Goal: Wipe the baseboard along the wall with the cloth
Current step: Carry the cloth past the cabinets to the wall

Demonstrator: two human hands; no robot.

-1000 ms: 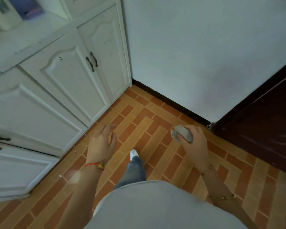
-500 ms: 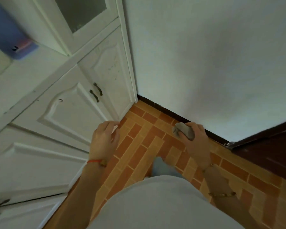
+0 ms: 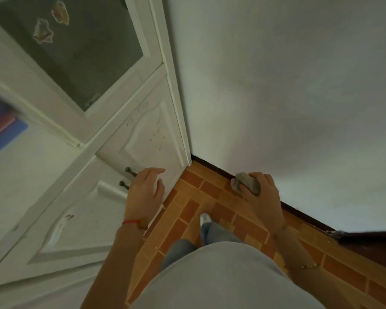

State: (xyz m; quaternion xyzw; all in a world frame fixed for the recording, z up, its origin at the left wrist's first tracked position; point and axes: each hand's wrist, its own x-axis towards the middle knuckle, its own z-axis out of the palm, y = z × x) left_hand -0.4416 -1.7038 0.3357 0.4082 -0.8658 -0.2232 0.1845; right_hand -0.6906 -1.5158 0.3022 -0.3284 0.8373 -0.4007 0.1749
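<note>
The baseboard [image 3: 212, 167] is bounded at its left end by the white cabinet [image 3: 143, 139] in the corner and at its right end by the dark door frame [image 3: 343, 234]. Bare tiled floor [image 3: 210, 197] is seen alongside it, occupied only by a shoe [image 3: 204, 218].

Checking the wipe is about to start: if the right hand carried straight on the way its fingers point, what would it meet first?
The right hand, gripping the cloth, points at the dark baseboard under the white wall. The cloth would likely meet it first; they may already touch.

white cabinet [image 3: 80, 210], brick-pattern floor [image 3: 187, 210], blue item [image 3: 7, 134]
</note>
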